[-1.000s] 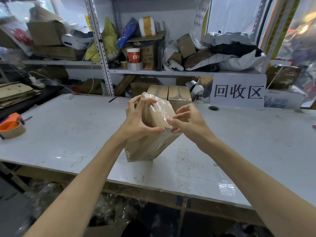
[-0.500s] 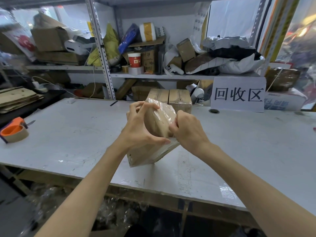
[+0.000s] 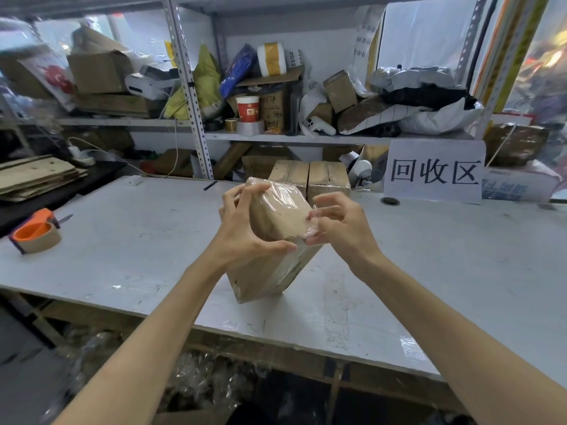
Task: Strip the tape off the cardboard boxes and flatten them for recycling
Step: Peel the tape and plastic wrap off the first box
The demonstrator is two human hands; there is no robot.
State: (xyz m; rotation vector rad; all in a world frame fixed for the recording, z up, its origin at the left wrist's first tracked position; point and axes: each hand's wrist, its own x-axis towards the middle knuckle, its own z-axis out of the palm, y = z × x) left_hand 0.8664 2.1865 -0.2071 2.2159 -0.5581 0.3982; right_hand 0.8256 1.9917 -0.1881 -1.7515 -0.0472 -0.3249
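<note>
Glossy clear tape (image 3: 283,196) wraps the matt brown cardboard box (image 3: 270,271) on a scuffed white table (image 3: 122,246).

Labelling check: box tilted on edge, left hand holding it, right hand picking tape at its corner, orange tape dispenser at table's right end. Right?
No. Head view shows the orange tape dispenser at the left end of the table. Rest holds: left hand holding box, right hand pinching tape.

Head view looks forward and down, close over the table (image 3: 122,240)
</note>
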